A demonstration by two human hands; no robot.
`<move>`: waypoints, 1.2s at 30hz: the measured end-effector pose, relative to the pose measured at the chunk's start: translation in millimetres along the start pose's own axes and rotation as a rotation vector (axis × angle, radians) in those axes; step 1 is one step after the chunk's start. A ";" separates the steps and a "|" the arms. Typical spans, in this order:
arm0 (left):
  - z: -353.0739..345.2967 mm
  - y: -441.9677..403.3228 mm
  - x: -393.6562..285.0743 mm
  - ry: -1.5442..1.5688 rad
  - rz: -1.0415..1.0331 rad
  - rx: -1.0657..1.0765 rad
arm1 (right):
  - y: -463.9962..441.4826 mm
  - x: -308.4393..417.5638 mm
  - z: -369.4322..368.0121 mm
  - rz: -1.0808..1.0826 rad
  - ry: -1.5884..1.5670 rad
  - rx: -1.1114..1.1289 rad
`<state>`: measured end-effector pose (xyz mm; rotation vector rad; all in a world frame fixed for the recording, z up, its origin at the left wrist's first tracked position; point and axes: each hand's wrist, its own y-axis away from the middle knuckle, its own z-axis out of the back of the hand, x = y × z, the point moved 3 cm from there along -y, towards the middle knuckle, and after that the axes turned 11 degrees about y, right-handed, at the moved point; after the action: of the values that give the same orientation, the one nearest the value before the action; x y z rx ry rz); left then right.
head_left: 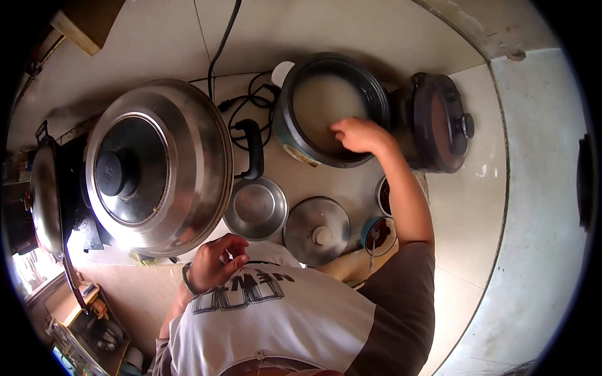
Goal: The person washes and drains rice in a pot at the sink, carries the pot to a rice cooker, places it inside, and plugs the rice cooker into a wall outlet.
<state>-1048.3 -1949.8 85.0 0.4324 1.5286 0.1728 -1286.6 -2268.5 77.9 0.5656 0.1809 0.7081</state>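
Observation:
My right hand [357,135] reaches over a dark, round cooker pot [373,94] holding cloudy, whitish liquid [329,100]. Its fingers are curled together close to the liquid; anything between them is hidden. Whether the fingertips touch the liquid, I cannot tell. In front of my chest, my left hand [219,260] hangs with loosely bent fingers apart and nothing visible in them. The nearest things to it are a shallow metal bowl [256,208] and a large lidded steel pan [188,131] with a black side handle.
A flat metal lid [316,230] lies beside the bowl. Farther right are a blue cup [370,233] with a spoon and dark red contents, and a brown lidded pot [433,122]. A black cord [251,100] coils behind. A wok [47,194] stands at far left.

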 end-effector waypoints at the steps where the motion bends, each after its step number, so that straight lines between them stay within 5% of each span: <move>1: 0.5 0.1 -0.4 -0.002 0.004 -0.002 | -10.6 -3.9 5.8 -0.006 -0.087 0.059; 4: 1.8 2.8 0.0 0.009 0.048 -0.014 | -20.0 -19.5 10.8 -0.120 -0.203 -0.116; 13: 1.3 4.8 0.8 0.013 0.014 -0.036 | -42.1 -18.5 1.3 -0.001 -0.175 -0.010; 17: 1.0 6.5 1.9 -0.036 -0.008 -0.046 | -46.4 -32.1 14.8 -0.041 -0.450 -0.045; 23: 0.0 7.1 -4.8 -0.052 -0.022 -0.026 | -50.1 -29.9 34.1 -0.128 -0.676 0.246; 36: 0.8 17.7 2.2 -0.072 -0.060 -0.033 | -60.2 -39.4 27.4 -0.194 -0.798 0.265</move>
<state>-1044.6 -1933.0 89.6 0.3628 1.4645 0.1340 -1272.9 -2343.4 66.6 1.0273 -0.4163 0.2309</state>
